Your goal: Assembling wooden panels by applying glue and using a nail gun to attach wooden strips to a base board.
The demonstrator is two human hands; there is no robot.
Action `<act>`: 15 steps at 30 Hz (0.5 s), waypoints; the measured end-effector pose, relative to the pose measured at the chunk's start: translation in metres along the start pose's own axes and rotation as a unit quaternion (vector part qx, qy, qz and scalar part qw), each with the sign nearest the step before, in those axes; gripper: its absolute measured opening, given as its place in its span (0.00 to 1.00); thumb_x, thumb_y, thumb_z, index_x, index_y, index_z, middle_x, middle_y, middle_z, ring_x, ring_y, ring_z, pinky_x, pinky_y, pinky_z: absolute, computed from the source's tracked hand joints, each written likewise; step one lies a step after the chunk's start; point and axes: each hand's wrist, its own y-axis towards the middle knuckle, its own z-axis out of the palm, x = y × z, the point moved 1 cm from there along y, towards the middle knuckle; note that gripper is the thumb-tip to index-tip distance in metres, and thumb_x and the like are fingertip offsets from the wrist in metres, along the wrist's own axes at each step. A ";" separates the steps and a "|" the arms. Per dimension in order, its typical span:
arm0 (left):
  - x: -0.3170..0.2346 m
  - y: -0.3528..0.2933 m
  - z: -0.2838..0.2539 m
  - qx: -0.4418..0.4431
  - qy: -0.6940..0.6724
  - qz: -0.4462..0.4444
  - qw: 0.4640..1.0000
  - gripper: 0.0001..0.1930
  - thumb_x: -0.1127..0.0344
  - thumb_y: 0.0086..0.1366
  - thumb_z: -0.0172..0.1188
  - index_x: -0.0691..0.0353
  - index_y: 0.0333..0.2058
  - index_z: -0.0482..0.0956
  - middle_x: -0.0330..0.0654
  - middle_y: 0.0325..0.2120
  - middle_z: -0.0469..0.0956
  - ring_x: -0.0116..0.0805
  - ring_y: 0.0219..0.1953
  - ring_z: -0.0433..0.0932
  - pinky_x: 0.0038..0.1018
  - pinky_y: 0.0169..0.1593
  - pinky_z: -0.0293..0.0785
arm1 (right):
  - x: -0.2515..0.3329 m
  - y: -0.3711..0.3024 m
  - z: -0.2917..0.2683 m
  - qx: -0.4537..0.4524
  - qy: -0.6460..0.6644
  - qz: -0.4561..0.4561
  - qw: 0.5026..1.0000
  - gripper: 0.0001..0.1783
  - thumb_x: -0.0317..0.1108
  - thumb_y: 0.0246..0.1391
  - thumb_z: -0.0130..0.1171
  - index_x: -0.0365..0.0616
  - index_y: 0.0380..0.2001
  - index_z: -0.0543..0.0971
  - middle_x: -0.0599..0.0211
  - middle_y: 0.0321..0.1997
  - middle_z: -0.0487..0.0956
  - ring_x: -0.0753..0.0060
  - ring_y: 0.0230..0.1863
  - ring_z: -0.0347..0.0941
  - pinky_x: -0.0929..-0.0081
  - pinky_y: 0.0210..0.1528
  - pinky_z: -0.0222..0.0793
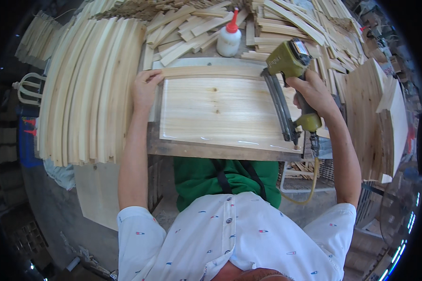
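A flat wooden panel (pixel 220 110) lies on the work board in front of me, with glossy whitish lines of what looks like glue along its left and near edges. Along its far edge runs a narrow wooden strip (pixel 211 71). My left hand (pixel 147 89) pinches that strip's left end at the far left corner. My right hand (pixel 314 93) is wrapped round the handle of an olive-green nail gun (pixel 286 61). The gun's nose meets the strip's right end; whether it presses on it I cannot tell. Its long dark magazine hangs over the panel's right part.
A white glue bottle (pixel 229 40) with a red nozzle stands beyond the panel, among loose wooden strips (pixel 187 35). Tall rows of boards (pixel 89 89) flank the left side, and more stacked panels (pixel 365 117) stand right. A yellowish air hose (pixel 314 180) drops from the gun.
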 end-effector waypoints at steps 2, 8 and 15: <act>-0.002 0.004 -0.022 -0.001 0.027 -0.009 1.000 0.10 0.71 0.55 0.66 0.66 0.37 0.84 0.43 0.33 0.79 0.30 0.35 0.79 0.23 0.41 0.75 | 0.000 -0.004 -0.006 -0.004 0.024 -0.013 1.000 0.18 0.37 0.55 0.55 0.26 0.32 0.73 0.59 0.25 0.77 0.73 0.17 0.74 0.74 0.19 0.72; -0.012 0.016 -0.072 -0.042 0.059 0.012 0.997 0.10 0.70 0.56 0.66 0.67 0.37 0.84 0.43 0.34 0.79 0.29 0.35 0.79 0.23 0.42 0.74 | 0.012 0.006 -0.019 -0.010 0.049 0.004 0.999 0.19 0.38 0.53 0.56 0.25 0.35 0.75 0.55 0.28 0.78 0.74 0.17 0.74 0.74 0.20 0.72; -0.025 0.016 -0.126 -0.072 0.114 0.002 0.991 0.11 0.68 0.58 0.65 0.66 0.38 0.84 0.42 0.36 0.79 0.30 0.38 0.78 0.23 0.45 0.72 | -0.002 -0.013 -0.050 -0.004 0.055 0.003 0.998 0.16 0.38 0.56 0.56 0.34 0.37 0.73 0.67 0.27 0.76 0.80 0.19 0.71 0.80 0.22 0.70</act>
